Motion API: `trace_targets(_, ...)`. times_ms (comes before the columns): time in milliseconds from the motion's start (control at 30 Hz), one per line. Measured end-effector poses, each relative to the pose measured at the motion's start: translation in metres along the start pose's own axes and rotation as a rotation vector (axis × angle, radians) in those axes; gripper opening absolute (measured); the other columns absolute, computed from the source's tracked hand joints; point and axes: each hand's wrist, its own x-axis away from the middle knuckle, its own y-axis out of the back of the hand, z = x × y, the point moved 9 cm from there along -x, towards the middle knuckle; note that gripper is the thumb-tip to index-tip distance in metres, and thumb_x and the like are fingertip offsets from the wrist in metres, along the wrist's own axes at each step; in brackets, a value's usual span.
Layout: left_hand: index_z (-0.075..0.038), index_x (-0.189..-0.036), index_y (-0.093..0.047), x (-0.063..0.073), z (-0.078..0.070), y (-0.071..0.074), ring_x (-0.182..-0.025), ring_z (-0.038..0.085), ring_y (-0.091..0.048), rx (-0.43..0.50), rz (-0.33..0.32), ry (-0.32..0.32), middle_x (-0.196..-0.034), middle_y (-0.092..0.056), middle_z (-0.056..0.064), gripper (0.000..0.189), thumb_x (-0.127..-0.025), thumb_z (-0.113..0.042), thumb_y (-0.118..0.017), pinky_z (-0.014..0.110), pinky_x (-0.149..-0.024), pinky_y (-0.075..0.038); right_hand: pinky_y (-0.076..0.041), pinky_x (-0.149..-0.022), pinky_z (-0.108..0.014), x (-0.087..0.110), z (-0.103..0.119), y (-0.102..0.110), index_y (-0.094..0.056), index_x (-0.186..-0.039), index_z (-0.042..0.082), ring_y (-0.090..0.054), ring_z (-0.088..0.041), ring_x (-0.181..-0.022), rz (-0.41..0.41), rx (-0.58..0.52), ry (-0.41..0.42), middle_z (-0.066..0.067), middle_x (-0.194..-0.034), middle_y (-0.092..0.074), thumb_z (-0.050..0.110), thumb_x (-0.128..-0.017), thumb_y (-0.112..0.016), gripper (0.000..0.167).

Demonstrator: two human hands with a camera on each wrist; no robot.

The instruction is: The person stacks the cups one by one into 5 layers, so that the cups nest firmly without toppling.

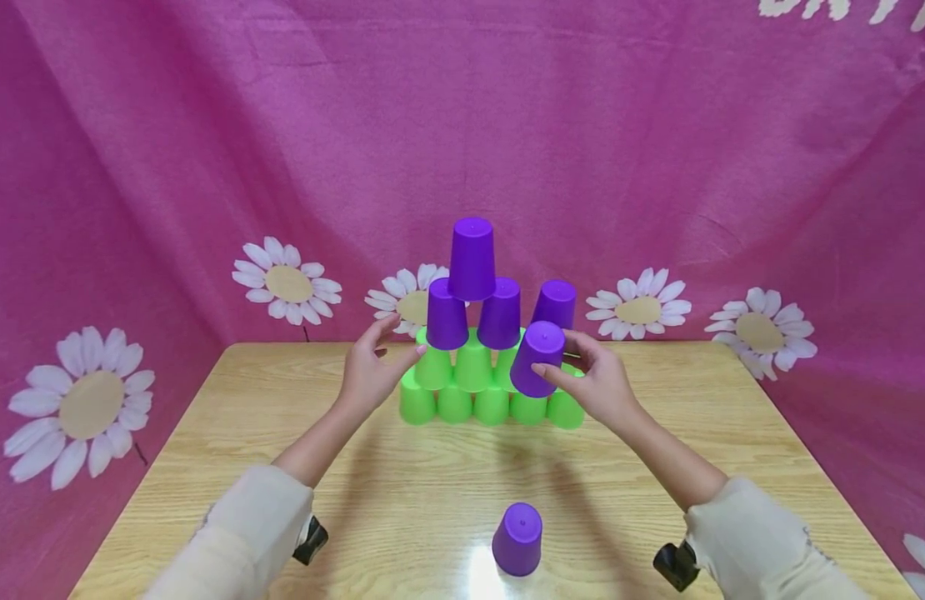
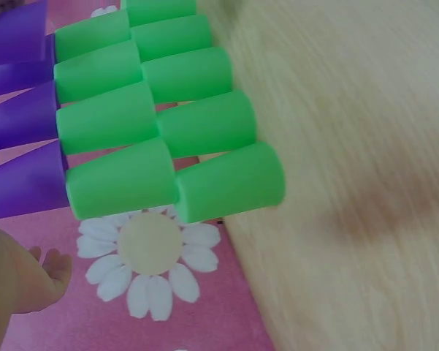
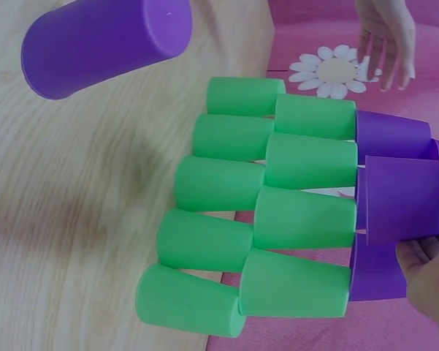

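A stack of upside-down cups stands on the table, with two rows of green cups (image 1: 472, 363) at its base. Three purple cups (image 1: 447, 315) form the row above. One more purple cup (image 1: 472, 259) tops the left pair. My right hand (image 1: 599, 379) grips a purple cup (image 1: 536, 360) between thumb and fingers, in front of the stack's right side; the right wrist view shows this held cup (image 3: 409, 199) too. At the stack's left side, my left hand (image 1: 370, 367) is held with fingers spread, holding nothing. Its fingers (image 2: 55, 270) show in the left wrist view.
A lone purple cup (image 1: 517, 540) stands upside down near the front of the wooden table (image 1: 282, 433). Behind the table hangs a pink cloth (image 1: 342, 150) printed with white daisies. Dark wrist cameras (image 1: 676, 567) hang below the sleeves.
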Motion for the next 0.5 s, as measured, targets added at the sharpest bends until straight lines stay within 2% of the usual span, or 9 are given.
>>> trace_targets(200, 0.001, -0.129, -0.050, 0.009, 0.015, -0.001, -0.117, 0.037, -0.053, 0.000, 0.009, 0.018, -0.129, -0.056, 0.019, 0.057, -0.079, -0.013, -0.073, 0.048, -0.094, -0.046, -0.048, -0.085, -0.011, -0.004, 0.008, 0.005, -0.056, -0.115, -0.011, -0.057, 0.007, -0.087, -0.019, -0.043, 0.023, -0.030, -0.105, -0.062, -0.005, -0.075, -0.070, 0.043)
trace_targets(333, 0.000, -0.129, -0.050, 0.016, 0.026, -0.003, -0.118, 0.035, -0.052, -0.005, 0.037, 0.058, -0.131, -0.054, 0.018, 0.057, -0.079, -0.014, -0.073, 0.047, -0.096, -0.045, -0.049, -0.084, -0.011, -0.007, 0.011, 0.008, -0.056, -0.115, -0.012, -0.057, 0.007, -0.086, -0.030, -0.047, 0.039, -0.031, -0.104, -0.062, -0.006, -0.075, -0.070, 0.043)
trace_targets(500, 0.003, -0.128, -0.049, 0.025, 0.035, -0.008, -0.119, 0.036, -0.052, -0.017, 0.066, 0.069, -0.131, -0.054, 0.018, 0.058, -0.078, -0.014, -0.073, 0.046, -0.097, -0.045, -0.048, -0.084, -0.010, -0.011, 0.016, 0.013, -0.056, -0.114, -0.012, -0.057, 0.009, -0.086, -0.038, -0.042, 0.062, -0.031, -0.104, -0.062, -0.006, -0.074, -0.069, 0.043)
